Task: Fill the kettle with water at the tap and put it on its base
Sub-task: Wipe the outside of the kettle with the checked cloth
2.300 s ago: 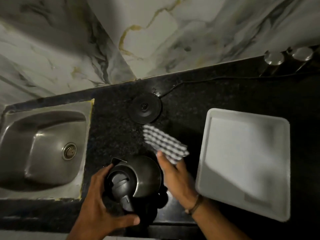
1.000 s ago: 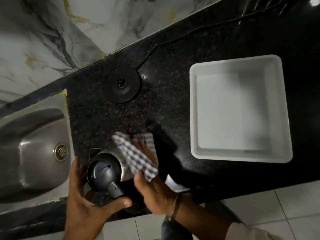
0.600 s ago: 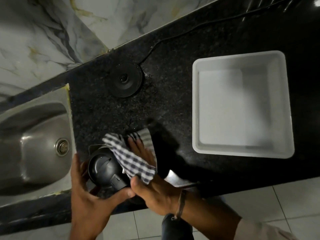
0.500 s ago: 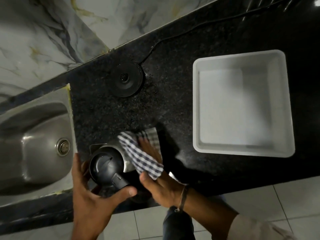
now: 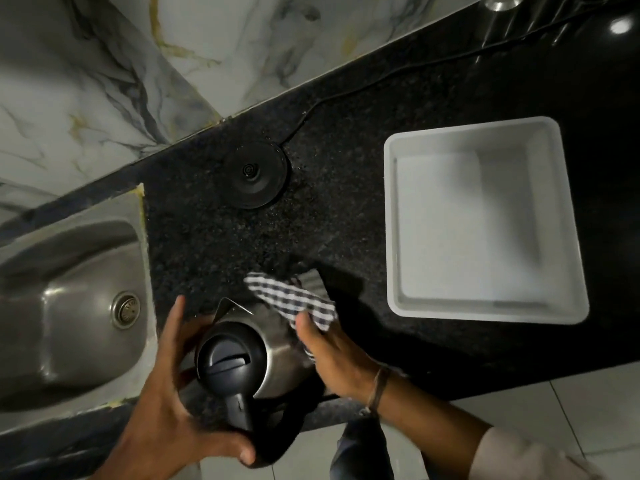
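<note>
A steel kettle (image 5: 273, 351) with a black lid and handle stands on the black counter near its front edge. My left hand (image 5: 166, 403) wraps around its left side and handle. My right hand (image 5: 332, 348) presses a checked cloth (image 5: 294, 301) against the kettle's right side. The round black kettle base (image 5: 255, 178) lies empty further back, its cord running off to the right. The steel sink (image 5: 69, 306) is at the left; no tap shows.
A white square tray (image 5: 485, 220) sits on the counter (image 5: 346, 220) at the right. A marble wall rises behind. A metal canister (image 5: 502, 0) stands at the far back right. Tiled floor lies below the counter edge.
My right hand has rubbed the cloth back and forth over the kettle's right side. The kettle stays in my left hand near the front edge.
</note>
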